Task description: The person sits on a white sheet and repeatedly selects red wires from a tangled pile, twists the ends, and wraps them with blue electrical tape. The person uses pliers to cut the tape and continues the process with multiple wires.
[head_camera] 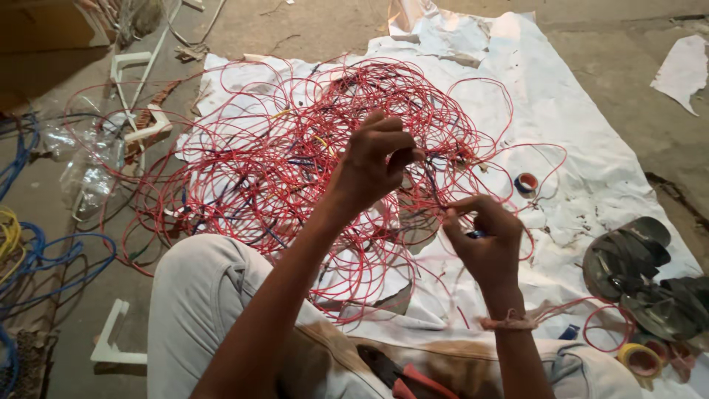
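Still early, we judge: our left hand [373, 166] and right hand [484, 240] each pinch a strand while the tangled heap of thin red wire [295, 170] at eleven o'clock lies unsorted.

— What can't you make out from up here?

— My left hand [373, 166] covers the spot where it pinches the red wire [295, 148], so the grip itself is hidden. My right hand [484, 240] closes over something small and dark-blue; too little shows to name it.

— Anything cut off?

— The pliers [402, 377] on my lap and the yellow tape roll [641, 360] run toward the bottom edge.
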